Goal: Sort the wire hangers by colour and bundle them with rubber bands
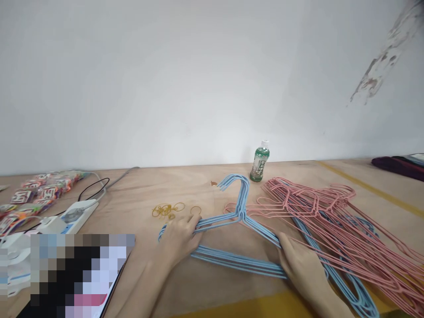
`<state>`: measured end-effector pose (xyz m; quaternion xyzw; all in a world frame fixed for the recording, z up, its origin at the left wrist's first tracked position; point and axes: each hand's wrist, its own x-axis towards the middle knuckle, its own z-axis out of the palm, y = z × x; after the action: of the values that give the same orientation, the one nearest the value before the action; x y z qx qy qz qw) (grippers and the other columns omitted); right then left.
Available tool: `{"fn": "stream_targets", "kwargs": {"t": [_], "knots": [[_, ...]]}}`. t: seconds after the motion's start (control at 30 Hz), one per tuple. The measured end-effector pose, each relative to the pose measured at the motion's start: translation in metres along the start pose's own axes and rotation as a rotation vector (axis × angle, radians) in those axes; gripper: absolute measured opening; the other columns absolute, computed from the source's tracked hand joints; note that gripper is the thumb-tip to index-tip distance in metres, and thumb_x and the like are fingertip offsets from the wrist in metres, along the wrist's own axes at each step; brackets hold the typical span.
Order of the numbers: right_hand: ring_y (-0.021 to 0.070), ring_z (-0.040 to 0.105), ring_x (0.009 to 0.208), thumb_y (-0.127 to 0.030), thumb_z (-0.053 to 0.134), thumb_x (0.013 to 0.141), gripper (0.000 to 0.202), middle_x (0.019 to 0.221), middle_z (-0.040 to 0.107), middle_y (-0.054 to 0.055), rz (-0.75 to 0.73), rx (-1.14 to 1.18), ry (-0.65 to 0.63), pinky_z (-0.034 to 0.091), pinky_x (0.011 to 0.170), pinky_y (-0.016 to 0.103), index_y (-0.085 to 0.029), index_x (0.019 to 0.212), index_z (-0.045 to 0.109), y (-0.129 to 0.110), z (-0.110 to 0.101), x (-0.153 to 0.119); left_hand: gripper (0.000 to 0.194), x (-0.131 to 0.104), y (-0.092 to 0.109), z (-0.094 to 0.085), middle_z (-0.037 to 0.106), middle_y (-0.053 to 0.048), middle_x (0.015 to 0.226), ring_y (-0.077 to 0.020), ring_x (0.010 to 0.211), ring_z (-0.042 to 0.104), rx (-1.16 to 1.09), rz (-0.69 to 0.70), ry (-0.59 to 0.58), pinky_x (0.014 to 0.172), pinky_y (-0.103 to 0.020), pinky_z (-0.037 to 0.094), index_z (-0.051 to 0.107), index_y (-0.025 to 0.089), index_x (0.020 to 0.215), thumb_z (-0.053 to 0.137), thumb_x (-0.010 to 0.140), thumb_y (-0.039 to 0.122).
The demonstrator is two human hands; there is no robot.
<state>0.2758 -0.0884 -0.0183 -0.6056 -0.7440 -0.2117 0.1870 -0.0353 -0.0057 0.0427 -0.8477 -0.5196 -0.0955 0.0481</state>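
A stack of several blue wire hangers lies flat on the wooden table, hooks pointing away from me. My left hand grips the stack's left shoulder end. My right hand presses on and holds the right shoulder end. A few yellow rubber bands lie just beyond my left hand. To the right spreads a heap of pink hangers with more blue ones under it.
A green-labelled bottle stands upright by the wall behind the hangers. At left are a white power strip with cables, colourful packets and a blurred screen. A dark cloth lies far right.
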Motion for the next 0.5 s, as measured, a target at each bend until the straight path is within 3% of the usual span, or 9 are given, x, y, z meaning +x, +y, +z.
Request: {"fn": "stream_targets", "kwargs": {"t": [0.1,0.2,0.33,0.5], "knots": [[0.021,0.067,0.075,-0.011,0.032,0.089,0.03,0.089,0.07,0.009,-0.036,0.044,0.182,0.047,0.068,0.031,-0.018,0.111,0.051,0.002,0.005,-0.001,0.013,-0.005,0.003,-0.009,0.067,-0.005,0.09,-0.0232,0.085,0.063,-0.085,0.005,0.13,0.071,-0.032,0.042,0.054,0.022,0.09,0.048,0.08,0.028],[0.0215,0.066,0.083,-0.015,0.032,0.09,0.029,0.095,0.069,0.01,-0.146,0.085,0.246,0.048,0.072,0.031,-0.017,0.112,0.05,0.004,0.009,-0.002,0.005,-0.008,0.006,-0.013,0.065,-0.004,0.084,-0.0236,0.082,0.061,-0.082,0.039,0.039,0.068,-0.032,0.04,0.05,0.022,0.076,0.05,0.071,0.02],[0.0224,0.067,0.086,-0.029,0.031,0.096,0.028,0.097,0.068,0.011,-0.151,0.111,0.159,0.051,0.073,0.032,-0.017,0.114,0.049,0.005,0.011,-0.002,0.011,-0.008,0.011,-0.008,0.065,-0.004,0.085,-0.0238,0.081,0.061,-0.105,0.048,-0.114,0.066,-0.032,0.039,0.049,0.022,0.077,0.046,0.069,0.015],[0.0231,0.067,0.095,-0.039,0.034,0.097,0.034,0.103,0.068,0.011,-0.106,0.177,0.069,0.053,0.078,0.033,-0.017,0.12,0.045,0.007,0.008,-0.002,0.016,-0.005,0.017,0.001,0.063,-0.004,0.086,-0.022,0.083,0.059,-0.151,0.041,-0.076,0.068,-0.031,0.04,0.048,0.022,0.081,0.044,0.068,0.013]]}}
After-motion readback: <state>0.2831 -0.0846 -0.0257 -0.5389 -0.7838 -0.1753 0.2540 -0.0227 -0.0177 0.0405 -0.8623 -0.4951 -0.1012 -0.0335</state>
